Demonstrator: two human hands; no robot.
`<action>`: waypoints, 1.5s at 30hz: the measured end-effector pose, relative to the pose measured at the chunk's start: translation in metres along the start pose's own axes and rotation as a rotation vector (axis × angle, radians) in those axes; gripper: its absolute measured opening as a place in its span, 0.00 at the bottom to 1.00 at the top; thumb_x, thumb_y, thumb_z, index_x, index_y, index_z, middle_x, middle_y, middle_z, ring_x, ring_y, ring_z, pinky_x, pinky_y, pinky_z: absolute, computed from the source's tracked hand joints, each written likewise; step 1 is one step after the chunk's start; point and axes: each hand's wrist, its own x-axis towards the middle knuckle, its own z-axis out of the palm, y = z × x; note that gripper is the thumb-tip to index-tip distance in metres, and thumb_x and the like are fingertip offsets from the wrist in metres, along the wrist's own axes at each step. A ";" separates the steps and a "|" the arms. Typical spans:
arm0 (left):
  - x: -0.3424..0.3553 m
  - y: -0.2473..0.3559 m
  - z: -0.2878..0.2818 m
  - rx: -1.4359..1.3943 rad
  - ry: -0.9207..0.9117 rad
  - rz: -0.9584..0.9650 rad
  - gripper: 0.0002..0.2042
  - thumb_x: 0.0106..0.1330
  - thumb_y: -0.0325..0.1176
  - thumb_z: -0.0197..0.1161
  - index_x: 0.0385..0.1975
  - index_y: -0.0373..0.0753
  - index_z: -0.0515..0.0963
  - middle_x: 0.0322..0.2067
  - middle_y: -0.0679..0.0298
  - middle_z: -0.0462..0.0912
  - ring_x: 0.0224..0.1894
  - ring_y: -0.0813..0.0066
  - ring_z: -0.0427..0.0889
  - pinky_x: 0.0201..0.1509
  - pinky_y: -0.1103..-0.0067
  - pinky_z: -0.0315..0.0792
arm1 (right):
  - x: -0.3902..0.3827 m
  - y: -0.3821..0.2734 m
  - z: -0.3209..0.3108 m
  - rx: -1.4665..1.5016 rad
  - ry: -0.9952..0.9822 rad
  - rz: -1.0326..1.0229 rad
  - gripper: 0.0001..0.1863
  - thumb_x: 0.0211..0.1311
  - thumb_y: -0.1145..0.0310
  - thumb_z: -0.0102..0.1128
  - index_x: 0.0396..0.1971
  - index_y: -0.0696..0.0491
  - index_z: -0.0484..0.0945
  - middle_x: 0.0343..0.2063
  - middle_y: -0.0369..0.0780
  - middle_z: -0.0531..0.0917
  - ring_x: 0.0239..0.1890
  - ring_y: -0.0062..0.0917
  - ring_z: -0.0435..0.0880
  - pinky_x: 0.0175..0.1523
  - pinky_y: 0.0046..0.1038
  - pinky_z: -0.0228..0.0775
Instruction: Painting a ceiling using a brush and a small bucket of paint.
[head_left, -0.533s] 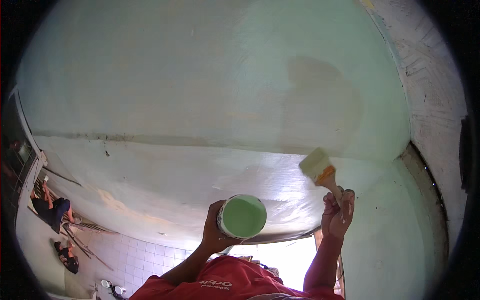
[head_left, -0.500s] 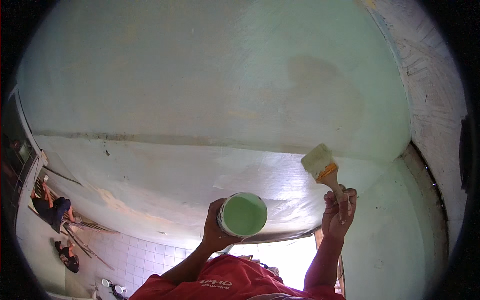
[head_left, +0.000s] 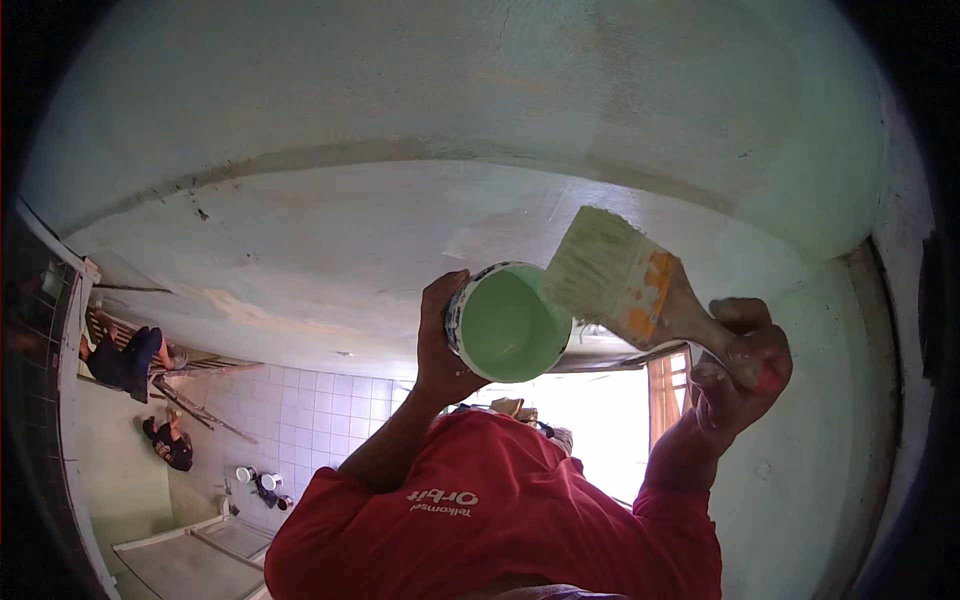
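Observation:
My left hand (head_left: 438, 350) is wrapped round the side of a small round paint pot (head_left: 455, 322). Pale green paint (head_left: 505, 325) lies inside it, and the pot's mouth faces me. In my right hand (head_left: 745, 365) is a wide paintbrush (head_left: 625, 275), gripped by its wooden handle. Green paint coats its bristles, and the orange-marked band is smeared too. The bristle end points left, overlapping the pot's right rim; I cannot tell whether they touch. Beyond both hands stretches a pale green wall (head_left: 400, 90), darker and lighter in patches.
A grimy ridge (head_left: 330, 155) runs across the wall. At the lower left, one person (head_left: 130, 365) is beside wooden slats, another (head_left: 175, 445) nearby. Several small pots (head_left: 268, 482) stand on the tiled floor (head_left: 310, 420). A bright opening (head_left: 610, 420) lies behind me.
The brush has come away from beside the wall ridge and swung its bristles left to the pot's rim. Both hands sit higher in the picture, and the whole view has shifted.

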 end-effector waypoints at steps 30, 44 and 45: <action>-0.021 -0.001 -0.011 -0.083 0.019 -0.007 0.56 0.33 0.40 0.89 0.65 0.37 0.60 0.59 0.52 0.65 0.60 0.58 0.71 0.61 0.66 0.71 | 0.171 0.031 0.112 -0.976 -0.502 -1.138 0.08 0.50 0.67 0.70 0.30 0.49 0.79 0.32 0.37 0.83 0.37 0.26 0.88 0.38 0.30 0.85; -0.028 -0.001 -0.011 -0.076 0.002 -0.029 0.56 0.32 0.41 0.89 0.65 0.38 0.60 0.59 0.51 0.65 0.62 0.56 0.70 0.64 0.65 0.69 | 0.289 -0.084 0.091 -1.007 -0.150 -0.791 0.05 0.59 0.77 0.65 0.35 0.58 0.83 0.33 0.42 0.88 0.35 0.26 0.86 0.45 0.27 0.79; -0.029 -0.004 -0.011 -0.066 0.004 -0.022 0.56 0.32 0.41 0.89 0.65 0.38 0.60 0.59 0.51 0.65 0.62 0.56 0.70 0.64 0.65 0.69 | 0.306 -0.078 0.081 -0.925 -0.109 -0.998 0.05 0.59 0.77 0.66 0.35 0.58 0.83 0.33 0.42 0.88 0.36 0.26 0.87 0.45 0.28 0.79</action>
